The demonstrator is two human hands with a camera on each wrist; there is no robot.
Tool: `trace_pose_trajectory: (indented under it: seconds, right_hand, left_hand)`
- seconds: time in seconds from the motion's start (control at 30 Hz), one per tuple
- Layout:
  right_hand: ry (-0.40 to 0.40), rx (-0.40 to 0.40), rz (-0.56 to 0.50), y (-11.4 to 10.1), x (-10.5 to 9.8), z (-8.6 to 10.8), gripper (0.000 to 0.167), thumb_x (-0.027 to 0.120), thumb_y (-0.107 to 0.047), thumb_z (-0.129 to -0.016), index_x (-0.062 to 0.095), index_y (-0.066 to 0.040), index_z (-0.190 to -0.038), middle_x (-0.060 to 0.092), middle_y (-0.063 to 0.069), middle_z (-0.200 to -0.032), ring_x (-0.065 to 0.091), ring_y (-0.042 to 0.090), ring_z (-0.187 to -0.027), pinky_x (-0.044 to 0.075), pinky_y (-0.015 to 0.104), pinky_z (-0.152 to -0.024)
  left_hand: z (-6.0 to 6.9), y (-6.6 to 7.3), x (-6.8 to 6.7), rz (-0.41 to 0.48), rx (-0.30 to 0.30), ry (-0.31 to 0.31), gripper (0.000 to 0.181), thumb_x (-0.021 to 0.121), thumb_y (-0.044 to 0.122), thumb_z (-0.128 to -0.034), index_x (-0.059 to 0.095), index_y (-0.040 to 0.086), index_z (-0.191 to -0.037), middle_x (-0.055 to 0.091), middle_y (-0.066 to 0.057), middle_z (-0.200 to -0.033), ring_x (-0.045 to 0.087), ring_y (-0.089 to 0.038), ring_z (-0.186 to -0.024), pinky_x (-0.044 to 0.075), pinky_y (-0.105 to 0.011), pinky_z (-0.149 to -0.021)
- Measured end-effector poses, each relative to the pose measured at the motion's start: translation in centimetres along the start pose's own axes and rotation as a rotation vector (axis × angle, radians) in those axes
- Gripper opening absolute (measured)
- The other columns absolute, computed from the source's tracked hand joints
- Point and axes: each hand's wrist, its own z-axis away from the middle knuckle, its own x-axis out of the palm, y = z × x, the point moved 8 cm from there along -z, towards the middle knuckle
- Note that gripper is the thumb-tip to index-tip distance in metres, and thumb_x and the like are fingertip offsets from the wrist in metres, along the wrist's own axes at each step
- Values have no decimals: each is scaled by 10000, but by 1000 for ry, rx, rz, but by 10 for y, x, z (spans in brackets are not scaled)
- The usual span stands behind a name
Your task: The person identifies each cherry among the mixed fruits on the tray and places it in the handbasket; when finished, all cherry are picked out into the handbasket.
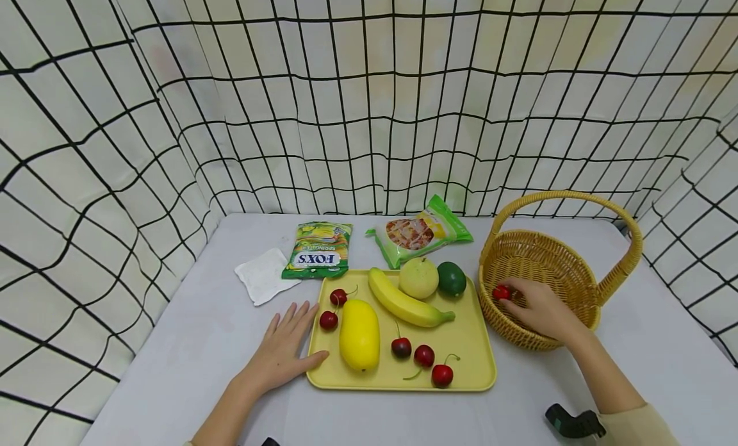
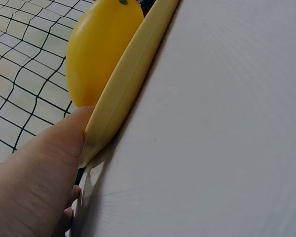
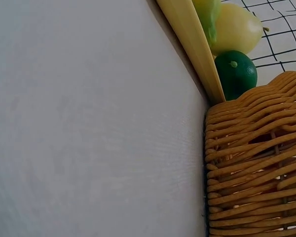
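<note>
My right hand [image 1: 536, 308] reaches into the wicker basket [image 1: 539, 238] and pinches a red cherry [image 1: 501, 292] near its left inner wall. The right wrist view shows only the basket's woven side [image 3: 256, 163]; the hand is hidden there. Fingers spread, my left hand [image 1: 282, 353] lies at the left edge of the yellow tray [image 1: 473, 369], its thumb over the rim. On the tray are a yellow oval fruit [image 1: 360, 336], a banana [image 1: 409, 307], a pale green round fruit [image 1: 419, 278], a dark green fruit [image 1: 451, 279] and several cherries [image 1: 442, 375].
Behind the tray lie a green-and-yellow FOX'S bag [image 1: 318, 250] and a green-and-white snack packet [image 1: 421, 233]. A white tissue [image 1: 262, 276] sits at the left. The basket's tall handle [image 1: 625, 260] arches above it. Black netting [image 1: 392, 119] over white sheeting surrounds the table.
</note>
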Motion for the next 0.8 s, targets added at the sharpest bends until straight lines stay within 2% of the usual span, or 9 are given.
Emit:
trace_pose_trajectory:
  seconds: [0.4, 0.8]
  right_hand:
    - [-58, 53, -32, 8, 8, -2, 267, 624, -195, -864, 616, -19, -1065, 603, -22, -803, 534, 96, -704, 461, 271, -580]
    - [-74, 29, -47, 10, 13, -1, 263, 598, -202, -884, 626, -43, -1091, 638, -3, -893, 584, 136, -795, 494, 325, -663]
  left_hand:
    - [0, -1, 1, -1, -2, -3, 885, 520, 652, -775, 280, 128, -1447, 251, -127, -1483, 147, -328, -1367, 39, -552, -1071]
    - [-1, -1, 1, -6, 1, 1, 879, 521, 646, -779, 285, 124, -1444, 254, -136, -1480, 149, -337, -1365, 42, -559, -1068]
